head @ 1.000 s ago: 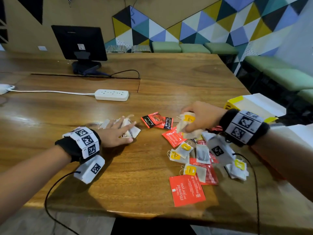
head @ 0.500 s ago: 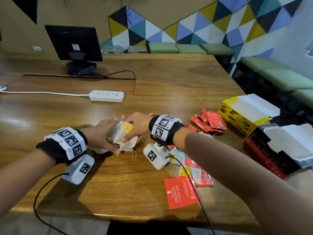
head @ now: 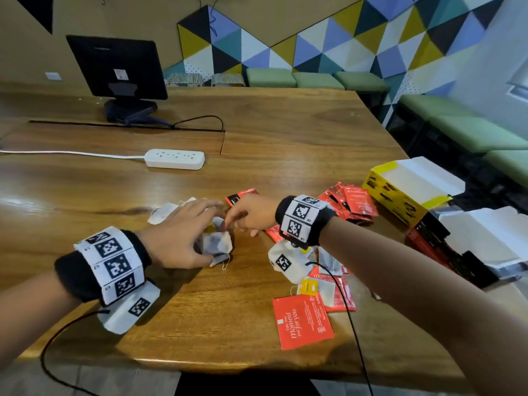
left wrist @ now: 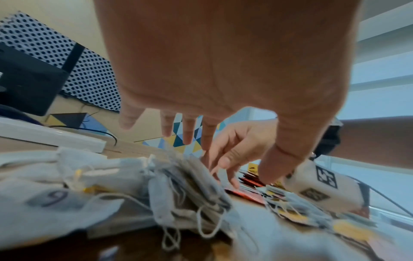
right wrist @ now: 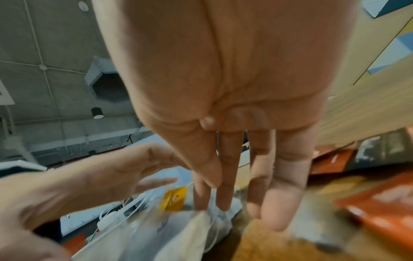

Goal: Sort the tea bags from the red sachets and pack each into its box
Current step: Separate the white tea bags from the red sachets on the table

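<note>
A stack of white tea bags (head: 218,244) with strings lies on the wooden table (head: 200,324) at centre-left. My left hand (head: 215,234) arches over it with straight, spread fingers and its thumb low beside the stack. My right hand (head: 237,224) reaches in from the right; its straight fingers touch the top bags (right wrist: 178,234) near a yellow tag (right wrist: 173,198). Neither hand grips anything. Red sachets (head: 357,201) are piled at the right. A mix of tea bags and red sachets (head: 320,281) lies under my right forearm. An open yellow box (head: 394,195) and an open red-black box (head: 437,247) stand far right.
A single red sachet (head: 303,321) lies near the table's front edge. A white power strip (head: 175,159) with its cable and a black monitor (head: 117,67) sit further back. Green benches line the right wall. Wrist-camera cables hang off the front edge.
My right hand carried a tea bag from the mixed heap leftwards to the stack and let it go. My left hand shifted over the stack.
</note>
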{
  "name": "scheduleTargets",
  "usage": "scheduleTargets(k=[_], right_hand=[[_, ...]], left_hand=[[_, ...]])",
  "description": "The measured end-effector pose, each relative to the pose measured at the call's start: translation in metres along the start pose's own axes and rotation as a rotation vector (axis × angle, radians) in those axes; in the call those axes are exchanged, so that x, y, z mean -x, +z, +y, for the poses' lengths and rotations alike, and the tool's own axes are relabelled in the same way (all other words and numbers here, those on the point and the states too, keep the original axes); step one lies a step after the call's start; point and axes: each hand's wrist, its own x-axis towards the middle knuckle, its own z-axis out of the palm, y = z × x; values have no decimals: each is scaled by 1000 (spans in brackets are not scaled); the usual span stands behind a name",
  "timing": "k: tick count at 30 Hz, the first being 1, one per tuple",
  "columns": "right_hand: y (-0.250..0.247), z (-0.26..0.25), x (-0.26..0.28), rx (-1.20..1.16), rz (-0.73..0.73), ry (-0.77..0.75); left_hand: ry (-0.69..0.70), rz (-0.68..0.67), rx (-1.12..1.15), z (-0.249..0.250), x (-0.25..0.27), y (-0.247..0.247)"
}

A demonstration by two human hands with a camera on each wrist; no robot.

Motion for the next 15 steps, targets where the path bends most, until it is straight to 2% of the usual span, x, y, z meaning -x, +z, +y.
scheduleTargets(k=[3, 5, 7, 9, 13, 15], right_hand=[[-16, 9, 17, 13, 59, -26], [-27, 22, 32, 17, 137, -11], [-35, 37, 49, 22, 183, 40], [-38, 49, 66, 48, 187, 97], [-34, 72, 99, 227, 161, 181], [-29, 80, 115, 336, 140, 148]], left_hand=[[33, 23, 0, 2, 1, 7], [56, -46, -89, 3, -1, 14], [20, -171, -225, 4, -3, 20], [-24, -240, -290, 4, -4, 21], [-104, -256, -287, 0, -11, 15], [-117, -246, -286, 5, -15, 13]])
